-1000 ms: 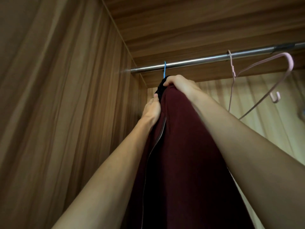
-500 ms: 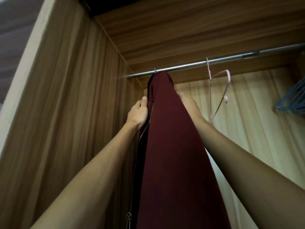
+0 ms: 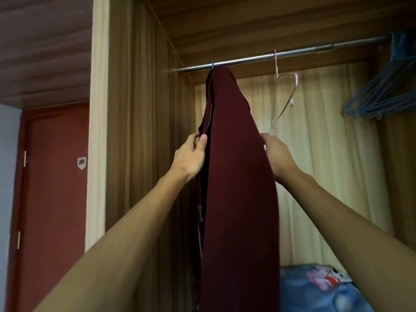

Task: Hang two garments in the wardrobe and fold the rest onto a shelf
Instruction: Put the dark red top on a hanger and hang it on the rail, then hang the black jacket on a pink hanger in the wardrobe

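Hanging step, one garment up: maroon zip jacket (image 3: 238, 176) on blue hanger hook (image 3: 212, 64) over rail (image 3: 292, 54), above both hands. Left hand (image 3: 191, 156) pinches zipper edge between thumb and fingers. Right hand (image 3: 275, 154) against jacket's other side, fingers hidden behind cloth; grip cannot be told. Likely straightening drape. Next move, as judged: release, reach empty pink hanger (image 3: 286, 95) up-right of right hand for second garment.

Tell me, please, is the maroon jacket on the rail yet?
On: the jacket hangs by a blue hook over the rail.
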